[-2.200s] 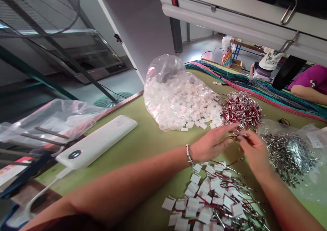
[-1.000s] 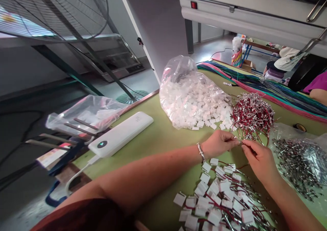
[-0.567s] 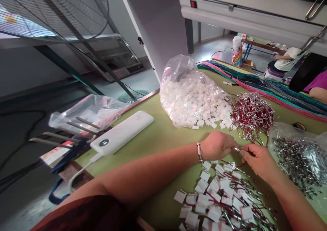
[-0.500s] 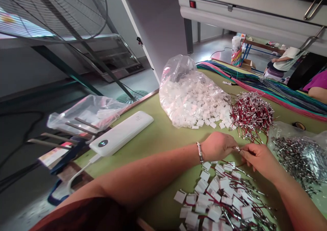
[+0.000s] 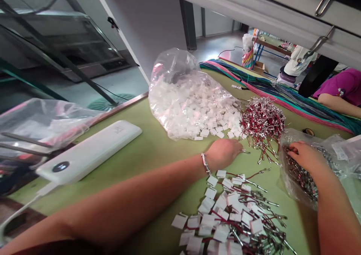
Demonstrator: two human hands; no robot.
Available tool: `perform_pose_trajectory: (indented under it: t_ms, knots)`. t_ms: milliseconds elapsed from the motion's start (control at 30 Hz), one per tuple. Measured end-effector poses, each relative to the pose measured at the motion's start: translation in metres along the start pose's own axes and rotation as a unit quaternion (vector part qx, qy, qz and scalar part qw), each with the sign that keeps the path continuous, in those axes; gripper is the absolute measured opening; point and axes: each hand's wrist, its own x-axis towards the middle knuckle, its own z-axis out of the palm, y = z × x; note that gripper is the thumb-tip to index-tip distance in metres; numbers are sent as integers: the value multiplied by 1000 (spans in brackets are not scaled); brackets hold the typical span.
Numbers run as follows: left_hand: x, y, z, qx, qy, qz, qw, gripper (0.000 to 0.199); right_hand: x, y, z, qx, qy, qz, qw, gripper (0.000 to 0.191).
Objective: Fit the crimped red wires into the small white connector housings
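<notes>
My left hand point(image 5: 224, 152), with a bracelet at its wrist, is closed in a pinch. A small metal wire terminal point(image 5: 246, 151) pokes out from its fingertips; the rest of that piece is hidden. My right hand point(image 5: 308, 159) reaches into the mouth of a clear plastic bag point(image 5: 286, 178) full of dark metal-ended pieces point(image 5: 306, 181). Its fingers are curled together among them, and what they grip cannot be made out. Below my left hand lie several white connector housings point(image 5: 207, 225) with red wires and metal ends. A bundle of red wires with silver terminals point(image 5: 263, 119) sits beyond both hands.
A large clear bag point(image 5: 175, 65) spills white housings point(image 5: 208, 119) on the green tabletop point(image 5: 121, 157). Left of it lies a white power bank point(image 5: 93, 150) with a cable. Long coloured wires point(image 5: 282, 95) stretch along the back right. A person in purple point(image 5: 342, 86) sits beyond.
My right hand has left my left hand's fingertips and moved right into the bag of metal-ended pieces. The left hand still pinches a terminal. The whole view has shifted.
</notes>
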Motion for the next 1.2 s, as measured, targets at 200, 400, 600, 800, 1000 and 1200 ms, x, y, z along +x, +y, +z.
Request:
perform_pose_trajectory:
  t_ms: [200, 400, 600, 800, 1000, 1200]
  knots:
    - [4, -1, 1, 38, 30, 45, 998, 24, 5, 6, 6, -7, 54, -7, 998, 20]
    - [-4, 8, -15, -46, 59, 4, 997, 31, -14, -32, -20, 219, 130, 25, 967, 16]
    - [-12, 17, -15, -214, -41, 17, 976, 32, -40, -114, -13, 399, 86, -150, 901, 19]
    - [-11, 13, -8, -238, -52, 15, 970, 28, -43, -125, 0, 458, 95, -111, 877, 21]
    - [-13, 15, -9, -159, -47, 52, 985, 31, -41, -125, 0, 437, 78, -147, 884, 22]
    - [-14, 10, -3, 7, -51, 133, 990, 15, -40, -119, -5, 392, 12, -195, 899, 21]
